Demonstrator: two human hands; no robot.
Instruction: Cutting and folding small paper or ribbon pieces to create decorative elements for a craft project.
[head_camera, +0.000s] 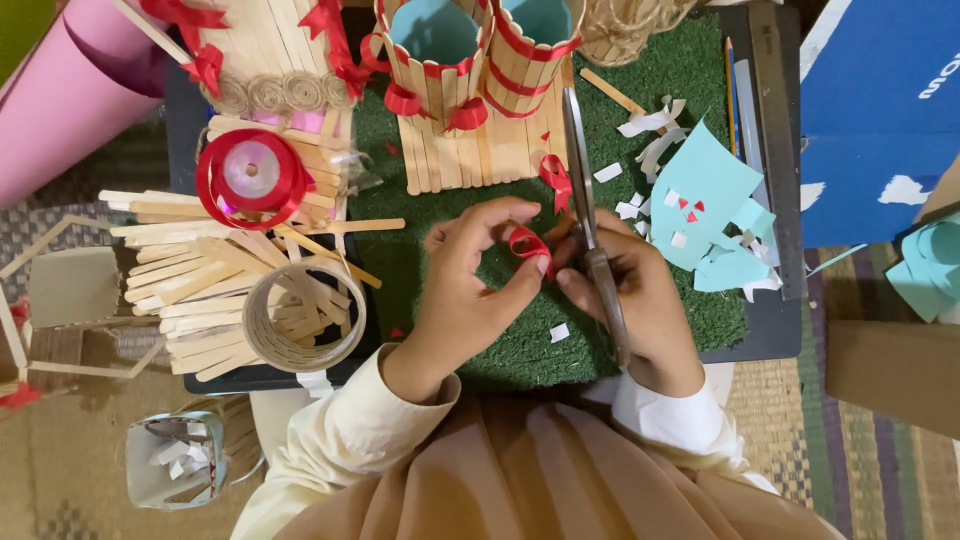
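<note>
Scissors: handles buried in the right hand, only the blades show, pointing away from the person. Right hand clenched on them; its fingertips also meet the red ribbon loop. Left hand pinches that loop between thumb and forefinger, most of the ribbon covered by fingers. Loop is narrow, glossy red, curled, held between both hands just above the green turf mat. Second red ribbon piece lies just beyond the fingertips, beside the blades.
</note>
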